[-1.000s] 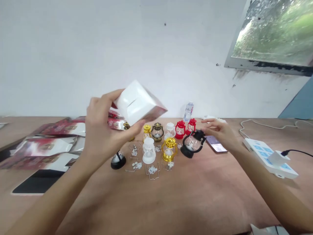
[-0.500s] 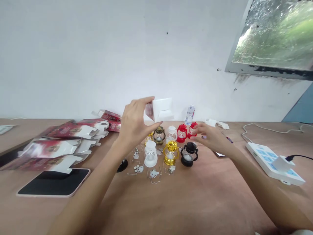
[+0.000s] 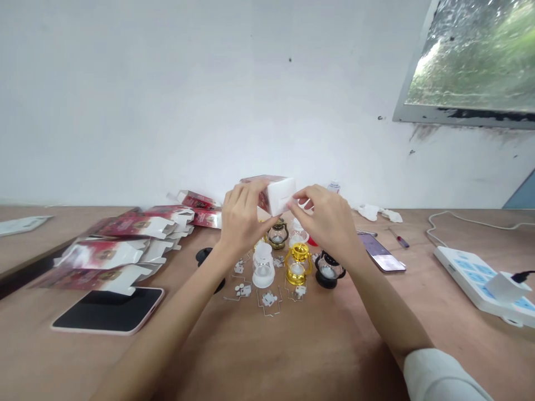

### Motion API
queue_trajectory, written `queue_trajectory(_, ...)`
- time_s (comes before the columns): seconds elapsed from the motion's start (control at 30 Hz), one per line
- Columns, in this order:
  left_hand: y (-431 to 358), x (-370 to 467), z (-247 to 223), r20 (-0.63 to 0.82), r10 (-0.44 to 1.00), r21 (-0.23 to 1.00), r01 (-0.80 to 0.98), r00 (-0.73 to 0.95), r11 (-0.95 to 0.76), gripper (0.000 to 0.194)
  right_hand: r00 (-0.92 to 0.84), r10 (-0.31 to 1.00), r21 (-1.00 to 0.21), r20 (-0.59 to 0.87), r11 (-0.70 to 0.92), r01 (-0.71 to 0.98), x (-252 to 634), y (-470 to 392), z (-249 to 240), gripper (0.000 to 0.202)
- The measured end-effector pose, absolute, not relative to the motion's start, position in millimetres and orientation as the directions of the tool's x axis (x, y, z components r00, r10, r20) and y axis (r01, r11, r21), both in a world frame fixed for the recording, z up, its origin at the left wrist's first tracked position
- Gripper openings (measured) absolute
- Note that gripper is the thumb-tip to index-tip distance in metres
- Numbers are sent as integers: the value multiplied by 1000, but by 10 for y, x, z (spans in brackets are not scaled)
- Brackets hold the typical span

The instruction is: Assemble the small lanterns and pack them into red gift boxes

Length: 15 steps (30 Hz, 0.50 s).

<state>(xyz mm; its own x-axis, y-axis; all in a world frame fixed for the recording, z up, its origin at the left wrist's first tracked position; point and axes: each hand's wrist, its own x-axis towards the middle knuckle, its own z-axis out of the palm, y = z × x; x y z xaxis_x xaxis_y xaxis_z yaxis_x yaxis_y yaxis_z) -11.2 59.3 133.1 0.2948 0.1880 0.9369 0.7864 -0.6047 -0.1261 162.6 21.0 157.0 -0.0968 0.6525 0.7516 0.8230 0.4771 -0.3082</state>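
Note:
My left hand (image 3: 240, 220) grips a small red-and-white cardboard box (image 3: 281, 196) above the table, thumb below and fingers over its side. The box's white end faces me and looks closed. At that end, my right hand (image 3: 330, 223) pinches the right edge between thumb and fingertips. Beneath the hands stand several miniature lanterns: a white lantern (image 3: 263, 270), a gold lantern (image 3: 297, 263), a black lantern (image 3: 328, 272) and a bronze lantern (image 3: 277, 234). Red ones behind are mostly hidden by my right hand. Bent wires with small white parts (image 3: 270, 299) lie in front.
Flattened red boxes (image 3: 112, 253) are piled at the left, behind a dark-screened phone (image 3: 109, 311). To the right lie another phone (image 3: 381, 253), a screwdriver (image 3: 401, 240), crumpled tissue (image 3: 370, 212) and a white power strip (image 3: 472, 281) with cords. A bottle (image 3: 334, 186) stands at the back.
My right hand has moved left from beside the box onto its white end. The end's flap, standing out before, now lies flat. The view has shifted slightly.

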Motion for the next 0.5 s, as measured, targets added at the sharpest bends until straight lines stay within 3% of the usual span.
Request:
queue_trajectory(0.2,658,-118,1277,937,170,-141,778,304,-612,51,-170,797,-518,580,522,678,1749,256,1562,27)
queue_trajectory(0.33,683,-142,1266,945,178,-119,795,274,-595,53,-247,852,-706,461,521,480,1743,271,1562,31)
queue_trajectory(0.5,695,-155,1270,956,85,-187,810,280,-556,50,-289,839,-802,462,534,268,1721,301,1558,23)
